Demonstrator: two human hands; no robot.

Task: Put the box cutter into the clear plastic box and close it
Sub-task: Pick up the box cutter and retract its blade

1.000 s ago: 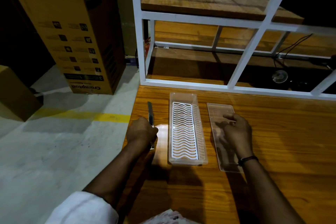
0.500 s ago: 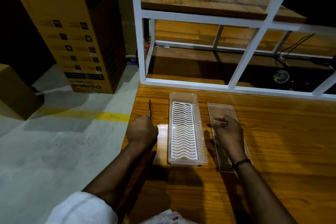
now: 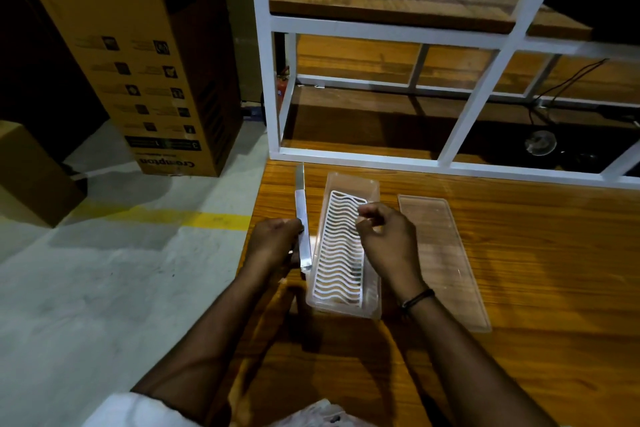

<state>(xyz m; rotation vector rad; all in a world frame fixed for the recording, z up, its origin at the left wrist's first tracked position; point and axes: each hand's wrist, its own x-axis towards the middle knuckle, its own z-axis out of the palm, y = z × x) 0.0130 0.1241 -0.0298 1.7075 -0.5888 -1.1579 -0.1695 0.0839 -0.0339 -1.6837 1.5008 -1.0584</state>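
Note:
My left hand [image 3: 273, 246] grips the box cutter [image 3: 302, 218], a long silver tool with its blade pointing away from me, raised just left of the clear plastic box [image 3: 346, 180]. The box stands open on the wooden table, with a white wavy grid insert [image 3: 341, 253] inside. My right hand [image 3: 388, 243] hovers over the right side of the box, fingers loosely curled and holding nothing. The clear lid [image 3: 446, 260] lies flat on the table to the right of the box.
The wooden table [image 3: 536, 288] ends at its left edge beside my left hand, with grey floor and a yellow line below. A white metal frame [image 3: 381, 159] with wooden shelves stands behind the box. A tall cardboard carton [image 3: 138, 55] is on the floor at the left.
My left hand has lifted the box cutter off the table toward the box. My right hand left the lid and moved left over the box.

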